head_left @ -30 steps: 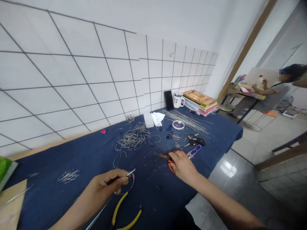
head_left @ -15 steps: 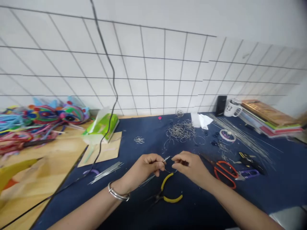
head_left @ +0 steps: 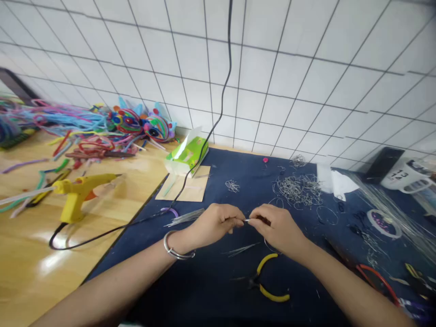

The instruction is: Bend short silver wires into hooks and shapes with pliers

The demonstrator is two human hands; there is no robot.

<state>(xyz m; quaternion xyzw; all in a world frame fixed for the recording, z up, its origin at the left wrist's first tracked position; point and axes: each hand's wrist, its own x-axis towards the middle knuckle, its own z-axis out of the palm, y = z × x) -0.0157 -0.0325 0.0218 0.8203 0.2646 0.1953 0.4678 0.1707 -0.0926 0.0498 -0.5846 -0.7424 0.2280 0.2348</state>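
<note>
My left hand (head_left: 218, 222), with a silver bangle (head_left: 179, 247) at the wrist, is closed in a pinch on a thin silvery wire (head_left: 247, 220). From the other side my right hand (head_left: 275, 225) pinches the same wire, the fingertips of both hands nearly meeting. A curved wire loop (head_left: 271, 246) shows under my right hand; whether it joins the pinched piece I cannot tell. Below the hands lie yellow-handled pliers (head_left: 269, 281), handles spread. A few straight wires (head_left: 241, 250) rest on the dark blue cloth beside them.
A tangled heap of bent wires (head_left: 298, 190) lies beyond my right hand. Red-handled scissors (head_left: 378, 284) are at the right. On the left are a yellow glue gun (head_left: 80, 193), a green tissue pack (head_left: 189, 154) and coloured pipe cleaners (head_left: 68, 120). A black cable (head_left: 223, 91) hangs down across the view.
The view has swung left and down, bringing in the whole glue gun. My right hand has moved in against my left, and its fingertips have closed on the wire.
</note>
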